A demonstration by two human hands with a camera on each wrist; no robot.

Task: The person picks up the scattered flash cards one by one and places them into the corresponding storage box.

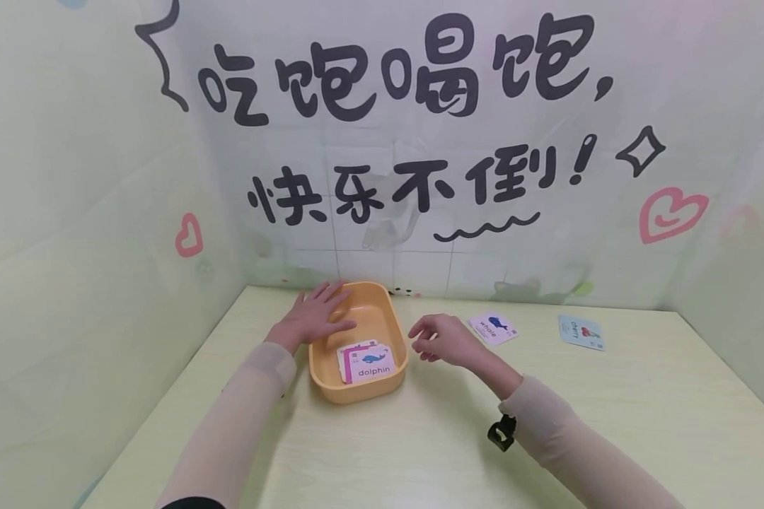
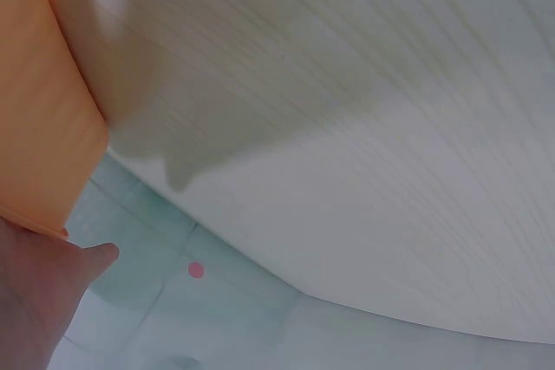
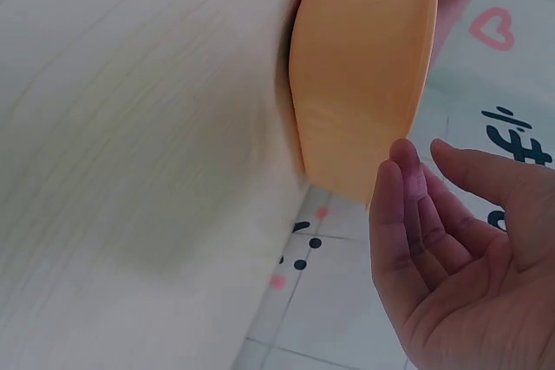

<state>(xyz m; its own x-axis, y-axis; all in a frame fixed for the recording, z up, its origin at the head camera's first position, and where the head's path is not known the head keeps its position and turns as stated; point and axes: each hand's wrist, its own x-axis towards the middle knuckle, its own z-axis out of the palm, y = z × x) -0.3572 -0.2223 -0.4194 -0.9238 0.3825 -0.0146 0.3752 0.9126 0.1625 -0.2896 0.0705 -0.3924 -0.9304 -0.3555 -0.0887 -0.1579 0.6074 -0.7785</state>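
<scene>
An orange plastic bin point(image 1: 359, 396) stands near the back wall, left of the table's middle. Inside it lie several picture cards, with a dolphin card point(image 1: 372, 364) on top. My left hand point(image 1: 313, 317) rests over the bin's left rim with its fingers spread; in the left wrist view only part of that hand point(image 2: 39, 288) shows beside the bin's wall. Just right of the bin hovers my right hand point(image 1: 446, 341), fingers loosely bent and holding nothing. The right wrist view shows this hand point(image 3: 468, 249) with a gap between thumb and fingertips.
To the right of my right hand, a whale card point(image 1: 493, 327) lies on the pale wooden table point(image 1: 611, 417). Farther right is a blue cherry card point(image 1: 581, 332). A printed sheet point(image 1: 395, 141) covers the wall behind, with light walls at both sides.
</scene>
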